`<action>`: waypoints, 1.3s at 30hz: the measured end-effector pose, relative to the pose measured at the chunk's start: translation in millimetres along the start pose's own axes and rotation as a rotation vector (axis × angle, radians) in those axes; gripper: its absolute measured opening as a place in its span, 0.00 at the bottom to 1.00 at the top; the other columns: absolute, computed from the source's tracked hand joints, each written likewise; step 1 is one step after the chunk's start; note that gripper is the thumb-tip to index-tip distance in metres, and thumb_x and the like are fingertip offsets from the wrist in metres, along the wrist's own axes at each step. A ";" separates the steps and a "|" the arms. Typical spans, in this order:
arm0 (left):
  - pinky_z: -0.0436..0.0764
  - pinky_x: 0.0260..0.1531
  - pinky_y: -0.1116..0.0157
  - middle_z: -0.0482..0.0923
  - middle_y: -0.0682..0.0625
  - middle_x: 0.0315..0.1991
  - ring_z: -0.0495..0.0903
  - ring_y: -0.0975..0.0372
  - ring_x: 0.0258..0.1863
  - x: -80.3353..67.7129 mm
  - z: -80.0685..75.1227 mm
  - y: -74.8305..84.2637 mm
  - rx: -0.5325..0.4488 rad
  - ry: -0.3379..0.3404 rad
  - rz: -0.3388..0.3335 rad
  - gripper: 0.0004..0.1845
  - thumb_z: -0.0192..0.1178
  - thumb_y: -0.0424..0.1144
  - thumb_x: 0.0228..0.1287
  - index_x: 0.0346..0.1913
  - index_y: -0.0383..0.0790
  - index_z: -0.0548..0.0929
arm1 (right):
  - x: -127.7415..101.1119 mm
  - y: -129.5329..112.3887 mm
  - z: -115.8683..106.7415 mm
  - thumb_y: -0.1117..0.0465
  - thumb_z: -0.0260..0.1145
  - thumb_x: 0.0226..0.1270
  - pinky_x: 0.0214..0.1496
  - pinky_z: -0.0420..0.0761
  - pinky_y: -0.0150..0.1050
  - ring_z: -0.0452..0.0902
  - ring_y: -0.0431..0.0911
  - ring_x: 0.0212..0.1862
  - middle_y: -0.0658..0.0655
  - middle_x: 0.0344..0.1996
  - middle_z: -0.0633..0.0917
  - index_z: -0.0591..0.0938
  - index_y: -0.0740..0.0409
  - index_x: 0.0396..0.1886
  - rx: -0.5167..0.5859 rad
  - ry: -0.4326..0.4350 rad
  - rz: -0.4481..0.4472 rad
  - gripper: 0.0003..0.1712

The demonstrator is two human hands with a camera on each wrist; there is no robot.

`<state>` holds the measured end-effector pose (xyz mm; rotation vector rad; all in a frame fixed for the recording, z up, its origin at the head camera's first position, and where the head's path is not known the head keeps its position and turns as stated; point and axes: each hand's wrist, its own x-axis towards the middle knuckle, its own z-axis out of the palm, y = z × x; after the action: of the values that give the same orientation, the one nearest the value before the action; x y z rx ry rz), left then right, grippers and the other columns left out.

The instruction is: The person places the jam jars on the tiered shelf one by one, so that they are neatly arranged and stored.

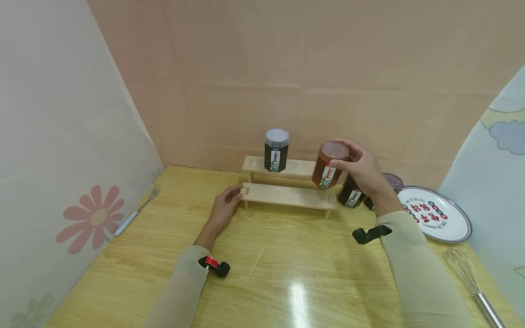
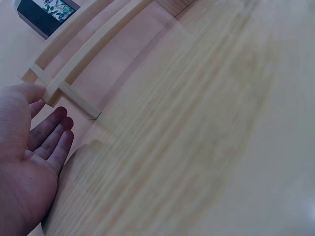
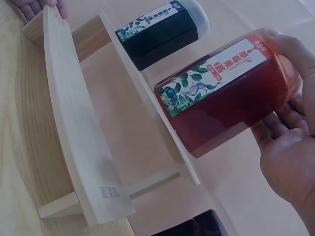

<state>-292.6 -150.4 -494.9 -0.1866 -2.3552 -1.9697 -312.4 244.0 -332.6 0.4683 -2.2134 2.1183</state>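
Red jar held by its top beside the upper step

From where I stand, the red jar (image 1: 326, 173) is in the air at the right end of the wooden shelf (image 1: 287, 196), close by the upper board; whether its base touches the wood I can't tell. The right hand (image 1: 365, 168) has it by the lid end, thumb on one side and fingers round the other. That high grip leaves the base free and the label uncovered, and the jar hangs close to upright.

The left hand (image 1: 223, 205) has a narrow grip on the left end of the lower board, its other fingers spread loosely below. I'd judge it is there to steady the shelf, being at the far end from the jar and well out of its way.

A dark jar (image 1: 276, 152) stands on the upper board towards the left, label facing out, with bare wood to its right. More jars (image 1: 351, 193) sit on the worktop (image 1: 262, 282) just past the shelf's right end, handy for the right arm. The plate (image 1: 453, 230) and whisk (image 1: 471, 278) lie further right, the fork (image 1: 139, 209) well off to the left, all leaving the middle free for both arms.
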 end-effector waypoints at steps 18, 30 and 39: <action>0.72 0.73 0.52 0.78 0.46 0.67 0.74 0.53 0.70 -2.4 3.4 2.8 -0.005 0.007 0.004 0.19 0.59 0.43 0.78 0.67 0.48 0.79 | 33.2 9.8 10.9 0.70 0.73 0.66 0.59 0.78 0.25 0.82 0.38 0.55 0.46 0.54 0.85 0.73 0.56 0.74 0.039 -0.012 0.022 0.37; 0.72 0.74 0.52 0.77 0.46 0.68 0.73 0.53 0.71 -4.4 4.2 3.8 -0.023 -0.004 0.003 0.19 0.59 0.43 0.78 0.68 0.47 0.79 | 43.7 10.5 13.8 0.69 0.73 0.66 0.58 0.79 0.26 0.80 0.37 0.57 0.44 0.57 0.84 0.71 0.55 0.76 0.019 -0.004 0.070 0.39; 0.71 0.74 0.51 0.77 0.45 0.68 0.72 0.53 0.72 -7.5 0.0 2.6 -0.004 -0.004 0.015 0.20 0.58 0.44 0.79 0.68 0.47 0.79 | 53.8 13.4 17.2 0.71 0.73 0.65 0.59 0.78 0.27 0.81 0.38 0.56 0.45 0.53 0.84 0.72 0.56 0.74 0.053 -0.035 0.059 0.38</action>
<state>-284.8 -150.3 -493.3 -0.2088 -2.3449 -1.9697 -363.9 217.3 -334.0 0.4517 -2.2218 2.2198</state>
